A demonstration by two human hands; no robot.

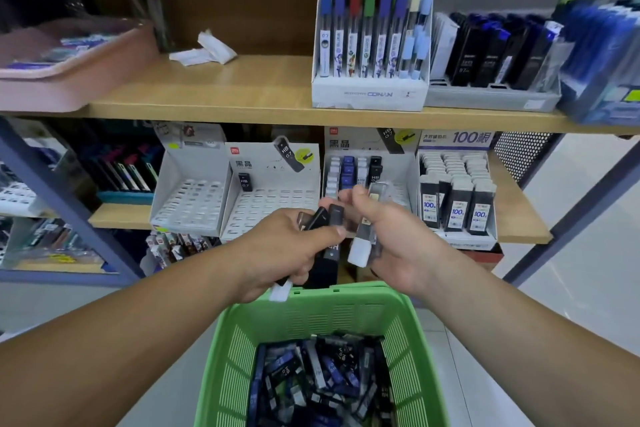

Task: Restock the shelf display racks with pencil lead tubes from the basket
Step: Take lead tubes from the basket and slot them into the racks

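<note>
Both my hands are raised in front of the middle shelf, just above the far rim of a green basket point(388, 295). My left hand point(277, 250) is curled round a small bunch of dark lead tubes point(327, 218), thumb pressed across them. My right hand point(398, 236) pinches one clear tube with a white cap point(363, 243), with its fingertips reaching toward the bunch. Many more tubes point(322, 378) lie heaped loose in the basket below.

Risks, as I judge them: the bunch is held loosely fanned, so drawing one tube out could let another slip. My hands sit over the basket's edge, so a dropped tube might land on the floor. The tubes look alike, so one could go into the wrong rack. The slots are narrow, and a tube set in at a tilt may topple.

Readable writing: the nearly empty rack point(270, 208) has a header reading "黑晶" and holds a single tube point(244, 182) marked "HB 0.7". The part-filled rack point(341, 144) to its right bears the same "黑晶". A further box point(453, 139) reads "100根", with "100" on its packs. On the upper shelf, a white box point(370, 94) reads "CONAN" and "2".
</note>
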